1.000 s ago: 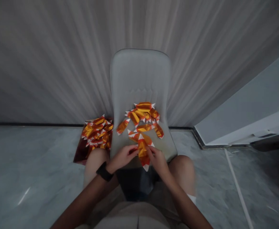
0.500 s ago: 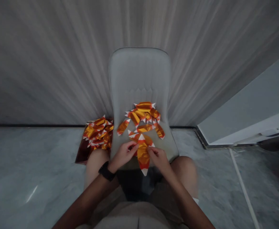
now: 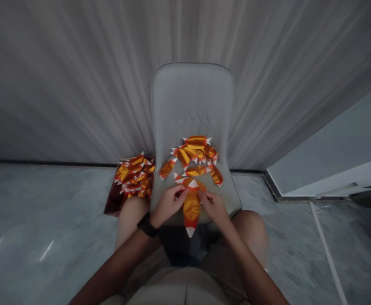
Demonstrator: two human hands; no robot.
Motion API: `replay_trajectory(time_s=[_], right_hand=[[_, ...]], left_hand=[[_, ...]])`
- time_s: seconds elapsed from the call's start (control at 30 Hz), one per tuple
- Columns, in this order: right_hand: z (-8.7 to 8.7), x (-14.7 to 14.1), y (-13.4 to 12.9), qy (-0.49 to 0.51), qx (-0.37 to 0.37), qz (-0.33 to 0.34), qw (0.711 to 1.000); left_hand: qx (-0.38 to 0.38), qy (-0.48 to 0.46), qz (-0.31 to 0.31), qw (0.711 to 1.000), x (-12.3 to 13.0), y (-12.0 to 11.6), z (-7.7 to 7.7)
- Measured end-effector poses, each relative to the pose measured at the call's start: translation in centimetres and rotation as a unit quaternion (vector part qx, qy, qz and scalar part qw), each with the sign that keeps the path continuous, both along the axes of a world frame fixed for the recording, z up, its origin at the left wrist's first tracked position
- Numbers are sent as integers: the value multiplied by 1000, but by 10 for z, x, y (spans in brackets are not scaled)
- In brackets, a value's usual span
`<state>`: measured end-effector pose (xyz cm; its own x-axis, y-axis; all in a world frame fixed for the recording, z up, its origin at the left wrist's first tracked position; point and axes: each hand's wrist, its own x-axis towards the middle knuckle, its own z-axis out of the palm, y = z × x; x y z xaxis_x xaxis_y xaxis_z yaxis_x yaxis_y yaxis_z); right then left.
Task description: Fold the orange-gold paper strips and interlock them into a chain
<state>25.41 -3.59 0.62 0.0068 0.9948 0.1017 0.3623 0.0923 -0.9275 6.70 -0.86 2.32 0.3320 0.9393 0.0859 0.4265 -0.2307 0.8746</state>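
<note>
A folded gold foil paper (image 3: 192, 207) with red bands and white pointed ends hangs lengthwise over the front of the chair seat. My left hand (image 3: 169, 206) pinches its left edge near the upper end. On the opposite edge, my right hand (image 3: 215, 207) holds it between thumb and fingers. Just beyond lies another foil piece (image 3: 179, 178), partly covered by the held one. Several more folded foil papers (image 3: 195, 142) lie in a loose heap towards the chair back.
The grey chair (image 3: 192, 93) faces me, its back by a grey curtain-like wall (image 3: 77, 84). On the floor beside my left knee, a dark red box (image 3: 112, 203) is filled with similar foil pieces (image 3: 136, 173). A pale panel (image 3: 338, 144) stands to the right.
The view has shifted slightly, so the chair and box appear farther right. Both hands keep their pinch on the foil paper, whose lower tip has swung slightly left.
</note>
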Motion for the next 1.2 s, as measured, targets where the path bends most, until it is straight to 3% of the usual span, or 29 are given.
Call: replay_trajectory(time_s=[0.2, 0.37, 0.57, 0.67, 0.93, 1.2], right_hand=[[4, -2, 18, 23, -27, -64, 997], [12, -8, 25, -23, -11, -123, 992], [1, -11, 12, 46, -61, -114, 991], [-10, -12, -6, 74, -114, -71, 988], [-9, 1, -24, 126, -136, -2, 983], [-17, -3, -31, 141, -141, -11, 980]], left_hand=[[-45, -80, 72, 993, 8, -1, -10], [-69, -44, 39, 996, 5, -17, -18], [-48, -30, 54, 997, -3, -26, -22], [-47, -35, 57, 997, -4, -27, -20], [-68, -43, -7, 997, -6, -26, -26], [-100, -47, 16, 994, -8, -36, -26]])
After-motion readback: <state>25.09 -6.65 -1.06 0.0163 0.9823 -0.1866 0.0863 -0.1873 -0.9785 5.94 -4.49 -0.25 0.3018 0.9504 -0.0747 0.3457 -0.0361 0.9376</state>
